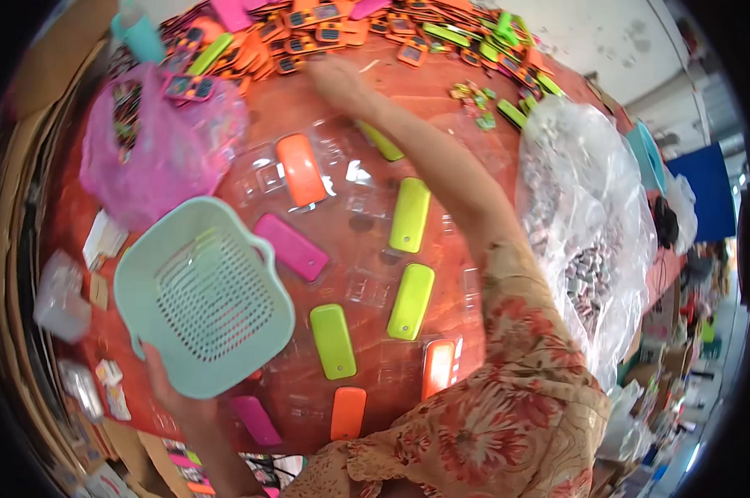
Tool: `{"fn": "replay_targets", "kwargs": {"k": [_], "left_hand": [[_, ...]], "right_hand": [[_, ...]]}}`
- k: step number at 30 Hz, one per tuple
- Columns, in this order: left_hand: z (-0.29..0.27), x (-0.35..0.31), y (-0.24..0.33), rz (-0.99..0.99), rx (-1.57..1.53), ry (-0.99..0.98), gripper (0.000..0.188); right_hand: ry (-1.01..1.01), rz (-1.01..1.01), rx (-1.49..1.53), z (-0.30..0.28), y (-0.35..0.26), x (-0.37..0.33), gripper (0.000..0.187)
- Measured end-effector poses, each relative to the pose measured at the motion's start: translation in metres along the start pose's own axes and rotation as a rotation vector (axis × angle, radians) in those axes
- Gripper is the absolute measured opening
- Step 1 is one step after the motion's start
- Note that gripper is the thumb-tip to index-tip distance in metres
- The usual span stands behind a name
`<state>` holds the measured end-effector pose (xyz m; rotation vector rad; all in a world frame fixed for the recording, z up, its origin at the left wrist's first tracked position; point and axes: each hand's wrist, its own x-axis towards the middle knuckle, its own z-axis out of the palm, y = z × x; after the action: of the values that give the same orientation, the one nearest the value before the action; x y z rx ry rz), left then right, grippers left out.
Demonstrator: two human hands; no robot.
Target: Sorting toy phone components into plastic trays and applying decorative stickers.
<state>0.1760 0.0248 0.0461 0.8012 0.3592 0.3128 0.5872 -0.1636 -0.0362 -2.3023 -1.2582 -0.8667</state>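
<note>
My left hand [166, 383] grips the near rim of a pale green plastic basket [200, 369] with a slotted bottom, tilted so its inside shows; no contents stand out in it. Stretched far across the table, my right hand [337, 83] is at the near edge of a heap of orange pieces with dark panels [304, 43]. Its fingers are blurred, so I cannot tell whether they hold one. Between my arms lie rounded oblong cases on clear plastic trays: orange [301, 170], magenta [292, 247], and several lime green, one of them [410, 214] beside my right forearm.
A pink plastic bag [155, 158] of small parts stands at the left, beneath a teal cup [142, 37]. On the right spreads a large clear bag [570, 199] full of small pieces. Small green and yellow bits [474, 100] lie at the back. Cardboard [39, 149] lines the left edge.
</note>
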Motion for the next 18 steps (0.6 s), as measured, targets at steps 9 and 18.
{"fn": "replay_targets", "kwargs": {"k": [9,18], "left_hand": [[0.005,0.001,0.001,0.004,0.086,0.210,0.049],[0.005,0.002,-0.004,-0.073,-0.040,0.051,0.046]], "right_hand": [[-0.343,0.189,-0.306,0.027,-0.031,0.037,0.020],[-0.590,0.278,0.118,-0.028,0.021,0.013,0.051]]}}
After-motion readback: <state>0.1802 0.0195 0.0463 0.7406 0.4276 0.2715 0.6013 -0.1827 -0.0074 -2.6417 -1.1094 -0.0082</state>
